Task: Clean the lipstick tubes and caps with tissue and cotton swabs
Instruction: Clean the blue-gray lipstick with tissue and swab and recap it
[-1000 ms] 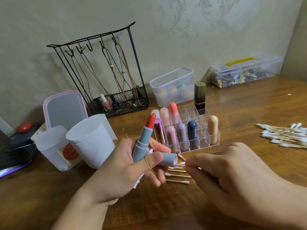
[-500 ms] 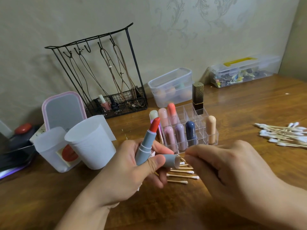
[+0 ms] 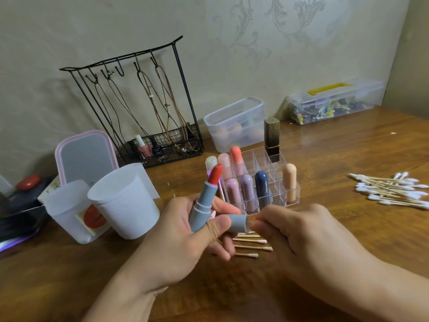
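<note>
My left hand (image 3: 185, 238) grips an open blue-grey lipstick tube (image 3: 203, 205) with a red bullet, held upright, and also holds its blue-grey cap (image 3: 236, 223) sideways between the fingers. My right hand (image 3: 299, 238) pinches something thin right at the cap's open mouth; the cotton swab itself is hidden by the fingers. Several used swabs (image 3: 250, 247) lie on the table under my hands. A pile of clean swabs (image 3: 392, 190) lies at the right. No tissue shows clearly.
A clear organiser (image 3: 271, 182) with several capped lipsticks stands just behind my hands. Two white cups (image 3: 123, 205) stand to the left, with a pink-rimmed mirror (image 3: 86, 156) and a wire jewellery rack (image 3: 144, 105) behind. Clear plastic boxes (image 3: 236, 124) line the wall.
Both hands have shifted slightly right and nearer together. My right fingertips have come up against the mouth of the cap.
</note>
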`<state>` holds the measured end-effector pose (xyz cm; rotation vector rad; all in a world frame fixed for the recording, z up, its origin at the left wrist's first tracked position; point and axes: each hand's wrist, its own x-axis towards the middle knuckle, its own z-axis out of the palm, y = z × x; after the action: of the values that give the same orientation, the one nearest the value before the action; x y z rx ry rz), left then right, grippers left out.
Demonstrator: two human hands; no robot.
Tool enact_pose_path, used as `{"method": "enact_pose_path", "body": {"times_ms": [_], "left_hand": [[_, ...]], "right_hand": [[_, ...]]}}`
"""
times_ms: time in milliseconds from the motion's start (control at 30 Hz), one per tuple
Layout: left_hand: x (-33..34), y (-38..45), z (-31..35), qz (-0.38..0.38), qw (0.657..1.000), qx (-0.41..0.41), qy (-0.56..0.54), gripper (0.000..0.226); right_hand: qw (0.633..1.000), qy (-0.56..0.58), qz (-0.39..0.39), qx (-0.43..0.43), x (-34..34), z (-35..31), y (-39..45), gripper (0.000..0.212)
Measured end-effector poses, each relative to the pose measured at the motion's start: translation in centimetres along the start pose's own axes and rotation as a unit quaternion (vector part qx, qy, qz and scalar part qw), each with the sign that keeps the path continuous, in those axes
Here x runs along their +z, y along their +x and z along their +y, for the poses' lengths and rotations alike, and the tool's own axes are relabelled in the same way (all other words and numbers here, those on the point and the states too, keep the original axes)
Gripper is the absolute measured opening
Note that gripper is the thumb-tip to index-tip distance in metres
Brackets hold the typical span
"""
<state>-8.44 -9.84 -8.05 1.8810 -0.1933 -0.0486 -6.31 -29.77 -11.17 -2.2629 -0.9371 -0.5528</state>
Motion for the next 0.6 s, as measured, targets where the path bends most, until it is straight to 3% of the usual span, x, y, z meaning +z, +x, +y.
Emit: {"method": "enact_pose_path", "body": {"times_ms": [167,300,433,600], "left_hand": [[0.1,0.0,-0.2,0.029,0.999,-0.012,0.030,0.017],[0.3,0.0,-0.1,-0.004,0.999,-0.008,0.033,0.019],[-0.2,0.0,-0.1,0.000,1.000,-0.018,-0.003,0.023],[-0.3,0.2,-0.4,0.027,0.999,-0.013,0.036,0.024]], "right_hand": [[0.998,0.024,-0.052,-0.020,-0.1,-0.6,0.2,0.024],[0.994,0.090,-0.067,0.005,-0.9,-0.2,0.4,0.023],[0.999,0.031,-0.018,-0.001,-0.9,0.4,0.5,0.015],[0.996,0.012,-0.075,-0.042,-0.7,0.5,0.5,0.022]]}}
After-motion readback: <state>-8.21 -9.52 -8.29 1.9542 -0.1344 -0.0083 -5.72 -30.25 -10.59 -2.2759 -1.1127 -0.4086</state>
